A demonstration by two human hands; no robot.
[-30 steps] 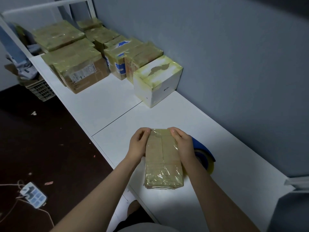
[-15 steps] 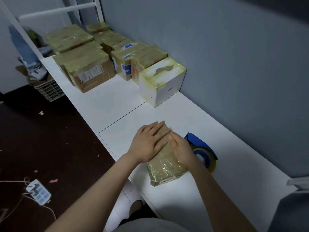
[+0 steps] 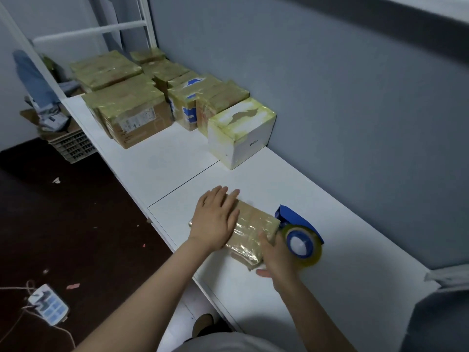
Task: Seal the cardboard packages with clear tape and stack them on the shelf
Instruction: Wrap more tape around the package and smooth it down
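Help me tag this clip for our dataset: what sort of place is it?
Probably a home or small-shop packing corner: taped parcels lined along a white shelf, a tape dispenser beside the package being sealed.

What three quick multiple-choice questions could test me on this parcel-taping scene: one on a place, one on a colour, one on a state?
1. Where is the tape dispenser?
A. On the floor
B. On the white shelf, right of the small package
C. On the white box

2. What colour is the dispenser's frame?
A. Blue
B. Red
C. Black

3. What is the left hand doing?
A. Hanging free
B. Gripping the dispenser
C. Pressing flat on the package

Answers:
1 B, it sits beside the package.
2 A, blue body and hub.
3 C, palm down, fingers spread.
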